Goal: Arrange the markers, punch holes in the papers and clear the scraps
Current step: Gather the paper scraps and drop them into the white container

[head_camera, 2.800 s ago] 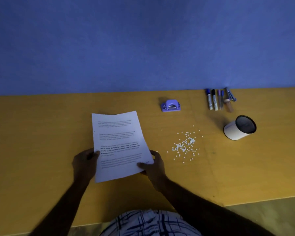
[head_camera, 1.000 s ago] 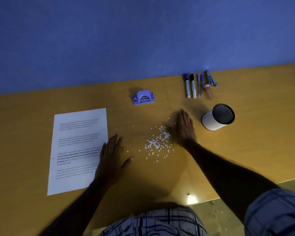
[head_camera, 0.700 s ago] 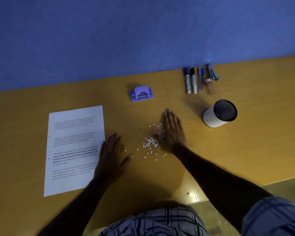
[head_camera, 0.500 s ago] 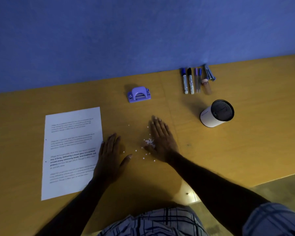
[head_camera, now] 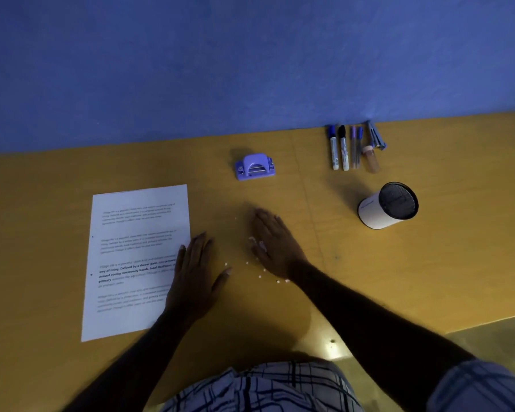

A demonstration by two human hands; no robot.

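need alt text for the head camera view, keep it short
A person's right hand lies flat over white punch scraps on a yellow table, left hand flat at a printed sheet's edge. Behind: purple hole punch, markers, white cup.

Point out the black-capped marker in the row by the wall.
The black-capped marker, second from the left: the blue-capped marker lies left of it, two thinner pens right.

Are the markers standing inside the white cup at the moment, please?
No, the markers lie in a row on the table near the wall, outside the cup.
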